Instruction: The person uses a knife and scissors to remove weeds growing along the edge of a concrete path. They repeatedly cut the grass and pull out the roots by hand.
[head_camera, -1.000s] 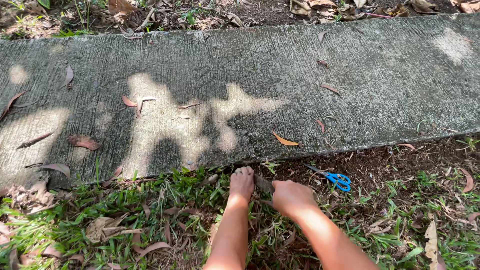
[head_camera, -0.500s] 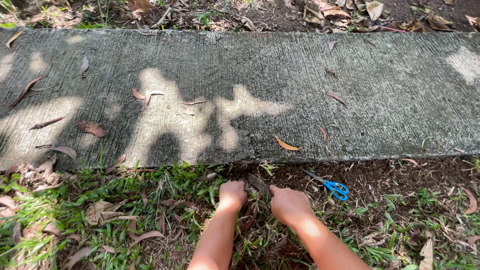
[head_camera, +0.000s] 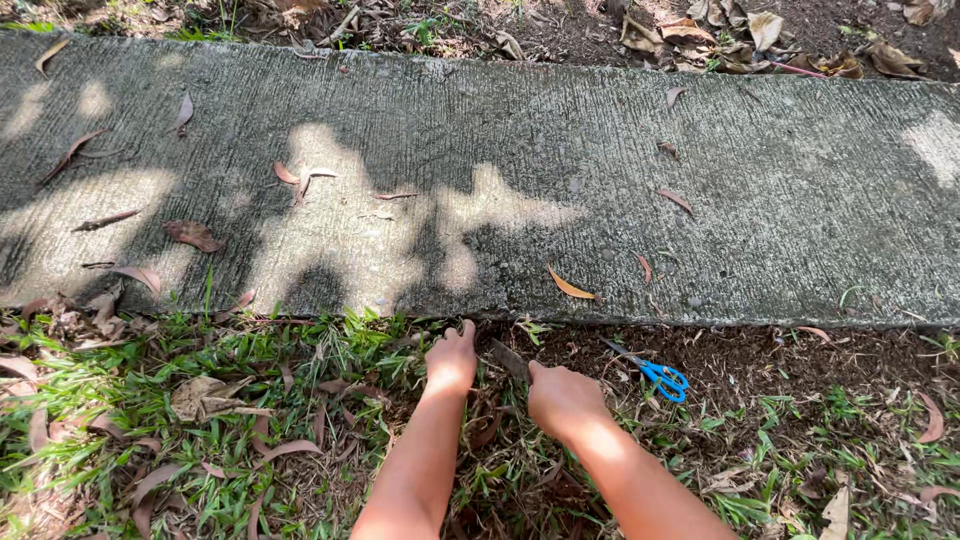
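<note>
The right hand (head_camera: 565, 398) is curled around the handle of a dark blade (head_camera: 506, 357); the handle itself is hidden inside the fist, and only the flat blade shows, slanting up and left toward the edge of the concrete path (head_camera: 520, 170). What sort of tool it is stays hard to make out. The left hand (head_camera: 450, 362) is bunched down in the grass (head_camera: 250, 400) right at the path's near edge, just left of the blade tip; its fingers are buried among the blades and dry leaves, so I cannot tell whether it grips anything. Both forearms come up from the near edge, cut off below the elbows, angled toward each other. Right of the right hand, on bare soil, lie blue-handled scissors (head_camera: 655, 374), apart from both hands. Dry leaves are scattered over the path.
</note>
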